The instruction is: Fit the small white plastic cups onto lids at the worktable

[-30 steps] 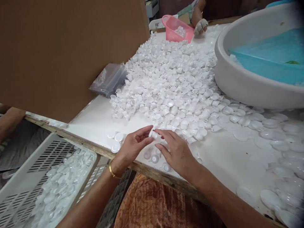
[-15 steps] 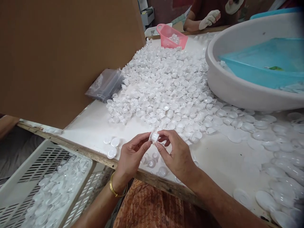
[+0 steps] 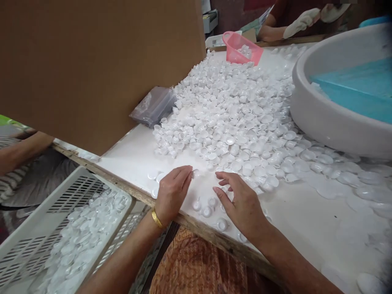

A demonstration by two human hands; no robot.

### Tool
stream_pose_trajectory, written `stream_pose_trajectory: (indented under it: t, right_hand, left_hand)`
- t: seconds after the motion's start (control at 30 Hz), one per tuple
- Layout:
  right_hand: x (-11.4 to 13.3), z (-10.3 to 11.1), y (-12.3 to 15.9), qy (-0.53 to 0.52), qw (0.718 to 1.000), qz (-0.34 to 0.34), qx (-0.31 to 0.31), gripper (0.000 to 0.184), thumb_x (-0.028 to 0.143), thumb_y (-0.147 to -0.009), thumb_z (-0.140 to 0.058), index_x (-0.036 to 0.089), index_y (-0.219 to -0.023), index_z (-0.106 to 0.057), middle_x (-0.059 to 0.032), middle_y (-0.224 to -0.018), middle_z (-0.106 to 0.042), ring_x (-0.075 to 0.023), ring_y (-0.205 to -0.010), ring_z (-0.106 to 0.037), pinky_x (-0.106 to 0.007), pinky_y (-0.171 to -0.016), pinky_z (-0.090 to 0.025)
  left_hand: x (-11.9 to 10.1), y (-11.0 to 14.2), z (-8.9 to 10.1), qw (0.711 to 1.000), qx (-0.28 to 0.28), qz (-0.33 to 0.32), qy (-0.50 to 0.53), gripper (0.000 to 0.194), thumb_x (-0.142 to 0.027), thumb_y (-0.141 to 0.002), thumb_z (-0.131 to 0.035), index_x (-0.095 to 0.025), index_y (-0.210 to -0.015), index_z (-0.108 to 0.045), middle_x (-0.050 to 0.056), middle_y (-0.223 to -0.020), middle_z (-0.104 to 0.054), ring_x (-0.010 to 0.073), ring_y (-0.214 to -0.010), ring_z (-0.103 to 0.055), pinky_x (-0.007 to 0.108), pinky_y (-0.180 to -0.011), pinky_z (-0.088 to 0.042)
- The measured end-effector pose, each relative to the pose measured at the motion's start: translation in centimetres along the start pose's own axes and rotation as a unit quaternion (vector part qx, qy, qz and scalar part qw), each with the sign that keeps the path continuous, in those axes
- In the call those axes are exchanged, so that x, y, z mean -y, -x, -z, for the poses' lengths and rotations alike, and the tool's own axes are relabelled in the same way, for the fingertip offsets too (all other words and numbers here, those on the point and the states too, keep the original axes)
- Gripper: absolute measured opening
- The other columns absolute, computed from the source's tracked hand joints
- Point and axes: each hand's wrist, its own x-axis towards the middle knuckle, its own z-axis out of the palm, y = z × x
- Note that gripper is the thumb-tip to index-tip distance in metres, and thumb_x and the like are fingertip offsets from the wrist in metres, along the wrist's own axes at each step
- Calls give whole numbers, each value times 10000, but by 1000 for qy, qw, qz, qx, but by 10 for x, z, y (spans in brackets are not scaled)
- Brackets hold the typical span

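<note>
My left hand (image 3: 173, 190) hovers over the near edge of the white table (image 3: 134, 159), fingers curled together, with a small white plastic cup (image 3: 195, 173) showing at its fingertips. My right hand (image 3: 241, 202) is a short way to the right, fingers spread and holding nothing, just above a few loose white cups (image 3: 205, 208) by the table edge. A big heap of small white cups and lids (image 3: 232, 110) lies just beyond both hands.
A white slotted basket (image 3: 45, 212) with white pieces sits low at the left. A large grey basin (image 3: 330, 118) holding a teal tray stands at the right. A brown board (image 3: 92, 61), a plastic bag (image 3: 154, 106) and a pink basket (image 3: 241, 49) are behind. Other people's gloved hands (image 3: 301, 20) are at the far side, and another person's arm (image 3: 21, 149) is at the left.
My hands, which were pinching one small cup together, have come apart and dropped toward the table. The right hand has let go; the cup stays at the left fingertips.
</note>
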Motion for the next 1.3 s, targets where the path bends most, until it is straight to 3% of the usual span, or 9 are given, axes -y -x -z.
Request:
stream_pose_trajectory:
  t: [0.17,0.27,0.4,0.5,0.7,0.93,1.07,1.2,1.3]
  right_hand:
    - [-2,-3,2,26,999,33,18,237,219,-891,-480,191,-1125,-508,-68,-1017,-592,-175,-889,-587,-313,-716,-500]
    - [-3,-3,2,37,997,52,31,214,199,-893,-464,189,-1097,-527,-71,-1013,-595,-183,-921,-578,-328,-761,-498]
    - [-3,-4,2,42,996,70,47,191,187,-890,-454,185,-1058,-545,-75,-1002,-606,-190,-922,-582,-343,-787,-498]
    - [-2,-7,3,49,994,82,59,199,183,-892,-442,185,-1061,-548,-76,-1000,-612,-189,-923,-588,-344,-794,-502]
    - [2,-14,-2,78,989,99,82,298,184,-892,-430,178,-1177,-518,-101,-1109,-589,-202,-984,-578,-362,-818,-509]
    - [11,-41,-36,241,938,191,162,382,102,-869,-453,86,-1248,-503,-138,-1281,-526,-245,-1071,-539,-413,-867,-474]
    - [7,-54,-36,259,921,230,177,357,78,-857,-470,85,-1206,-545,-141,-1236,-563,-236,-1061,-543,-387,-866,-460]
    - [5,-55,-31,256,919,246,170,398,64,-822,-517,83,-1219,-531,-149,-1258,-544,-242,-1071,-535,-390,-863,-443]
    - [6,-56,-32,262,918,248,165,382,82,-836,-501,97,-1216,-537,-144,-1243,-556,-250,-1062,-533,-403,-847,-437]
  left_hand:
    - [35,6,3,973,45,-97,-203,180,-180,-876,-449,-156,-928,-619,93,-972,-666,212,-853,-597,344,-734,-480]
    - [34,16,1,968,76,-124,-206,143,-163,-866,-463,-168,-884,-604,83,-981,-651,197,-851,-581,328,-736,-465]
    - [32,20,2,976,74,-84,-185,159,-159,-873,-436,-173,-792,-573,63,-924,-630,168,-807,-564,290,-707,-447]
    - [35,13,2,974,65,-77,-202,152,-144,-863,-432,-172,-770,-549,65,-909,-612,177,-807,-547,293,-702,-431]
    - [43,-5,-4,954,82,-130,-259,139,-138,-855,-434,-176,-784,-547,71,-868,-598,192,-777,-523,311,-671,-412]
    - [45,-8,0,937,110,-192,-272,151,-113,-850,-432,-175,-785,-554,88,-910,-599,208,-783,-528,336,-664,-417]
    - [47,4,9,961,136,-143,-193,152,-107,-845,-440,-187,-854,-569,86,-973,-591,207,-865,-543,337,-716,-432]
    - [46,7,14,993,104,-8,-59,161,-188,-879,-431,-194,-968,-565,43,-916,-590,143,-791,-565,270,-704,-441]
    - [41,-3,10,990,98,51,-92,164,-246,-893,-414,-186,-900,-567,33,-807,-581,147,-712,-550,273,-639,-406]
